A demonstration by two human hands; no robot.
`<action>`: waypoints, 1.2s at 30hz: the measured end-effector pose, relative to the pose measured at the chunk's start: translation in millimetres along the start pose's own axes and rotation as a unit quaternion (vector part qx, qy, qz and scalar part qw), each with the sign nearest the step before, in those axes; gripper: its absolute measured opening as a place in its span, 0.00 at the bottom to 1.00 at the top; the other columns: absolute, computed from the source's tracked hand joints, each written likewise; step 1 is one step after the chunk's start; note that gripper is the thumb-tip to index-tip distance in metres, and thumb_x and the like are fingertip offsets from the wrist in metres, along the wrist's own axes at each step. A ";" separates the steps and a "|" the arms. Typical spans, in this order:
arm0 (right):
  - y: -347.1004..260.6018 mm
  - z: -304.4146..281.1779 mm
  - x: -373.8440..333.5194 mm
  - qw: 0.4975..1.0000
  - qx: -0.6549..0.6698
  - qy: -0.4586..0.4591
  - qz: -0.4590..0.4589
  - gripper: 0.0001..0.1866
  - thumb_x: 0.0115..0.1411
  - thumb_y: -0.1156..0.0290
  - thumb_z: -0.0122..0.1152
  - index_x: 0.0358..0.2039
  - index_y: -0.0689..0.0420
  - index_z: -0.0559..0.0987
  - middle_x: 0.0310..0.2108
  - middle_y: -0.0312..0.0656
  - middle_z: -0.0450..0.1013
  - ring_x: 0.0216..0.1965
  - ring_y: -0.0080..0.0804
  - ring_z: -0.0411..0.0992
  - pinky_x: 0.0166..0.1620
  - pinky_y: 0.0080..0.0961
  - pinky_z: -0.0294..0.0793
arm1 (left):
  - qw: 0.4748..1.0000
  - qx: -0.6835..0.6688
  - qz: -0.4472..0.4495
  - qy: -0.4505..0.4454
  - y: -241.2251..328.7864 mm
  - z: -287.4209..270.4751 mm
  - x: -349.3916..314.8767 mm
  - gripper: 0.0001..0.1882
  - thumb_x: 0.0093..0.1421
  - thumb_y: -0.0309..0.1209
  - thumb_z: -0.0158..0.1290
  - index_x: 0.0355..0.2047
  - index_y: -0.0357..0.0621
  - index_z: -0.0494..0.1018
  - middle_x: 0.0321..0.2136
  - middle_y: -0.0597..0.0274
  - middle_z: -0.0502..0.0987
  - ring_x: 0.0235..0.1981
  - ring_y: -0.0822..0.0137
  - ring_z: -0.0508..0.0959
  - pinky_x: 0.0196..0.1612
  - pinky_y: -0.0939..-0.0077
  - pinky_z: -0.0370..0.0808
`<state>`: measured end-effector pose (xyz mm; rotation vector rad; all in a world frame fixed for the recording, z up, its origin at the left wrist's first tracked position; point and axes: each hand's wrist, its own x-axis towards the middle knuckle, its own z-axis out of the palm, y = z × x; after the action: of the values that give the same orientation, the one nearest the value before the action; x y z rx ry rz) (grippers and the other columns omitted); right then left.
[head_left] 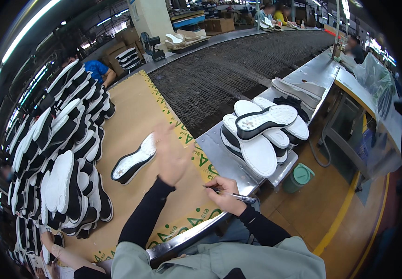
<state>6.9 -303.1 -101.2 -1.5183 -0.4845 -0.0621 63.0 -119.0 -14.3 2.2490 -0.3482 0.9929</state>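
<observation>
My right hand (pixel 224 194), at the near edge of the paper-covered table, is closed around a pen (pixel 242 197). Smeared by motion, my left hand (pixel 173 158) hovers in the picture just right of a single shoe sole (pixel 134 160), overlapping its upper end. That sole is white on its upper face with a black side, and it lies on the brown paper (pixel 131 107). Whether my left fingers touch it is hard to make out. To my right, a pile of similar white and black soles (pixel 259 156) rests on the metal ledge (pixel 210 144).
Tall stacks of soles (pixel 71 186) line the table's left side. A co-worker's arm (pixel 66 258) reaches in at lower left; another person in blue (pixel 96 69) is beyond the stacks. A dark mesh conveyor (pixel 228 65) runs ahead. A green bin (pixel 298 176) stands on the floor at right.
</observation>
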 end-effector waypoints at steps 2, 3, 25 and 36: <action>1.5 -2.4 -1.1 1.000 0.002 0.000 0.011 0.07 0.56 0.77 0.62 0.34 0.67 0.78 0.30 0.42 0.78 0.32 0.21 0.76 0.37 0.20 0.75 | 0.991 -0.060 0.071 -0.099 28.4 34.0 21.1 0.39 0.48 0.37 0.66 0.58 0.37 0.63 0.61 0.33 0.58 0.65 0.39 0.55 0.67 0.52 0.51; 3.9 -2.5 -0.6 1.000 0.016 -0.002 0.018 0.07 0.57 0.77 0.62 0.34 0.67 0.78 0.31 0.41 0.78 0.33 0.21 0.76 0.38 0.20 0.75 | 0.985 -0.075 0.096 -0.119 37.8 52.7 28.2 0.40 0.47 0.38 0.66 0.58 0.38 0.63 0.60 0.33 0.59 0.65 0.38 0.55 0.67 0.51 0.51; -56.9 24.0 15.0 0.981 0.100 0.094 -0.140 0.40 0.52 0.57 0.73 0.59 0.62 0.64 0.58 0.50 0.65 0.61 0.38 0.63 0.59 0.34 0.66 | 0.947 -0.267 -0.153 0.093 66.0 0.1 -87.6 0.38 0.62 0.31 0.52 0.66 0.29 0.47 0.62 0.39 0.56 0.63 0.50 0.60 0.65 0.63 0.55; -47.4 44.3 5.8 0.974 -0.123 -0.146 -0.119 0.30 0.42 0.82 0.66 0.51 0.65 0.74 0.46 0.47 0.73 0.45 0.33 0.74 0.49 0.23 0.73 | 0.985 0.141 -0.070 -0.065 10.4 -147.0 -84.7 0.62 0.38 0.42 0.72 0.68 0.43 0.47 0.66 0.46 0.55 0.70 0.48 0.50 0.69 0.46 0.40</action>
<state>-15.5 -262.3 -55.7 -1.7148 -0.9217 -0.0898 -82.0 -32.0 2.4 2.5607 -0.1054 0.8689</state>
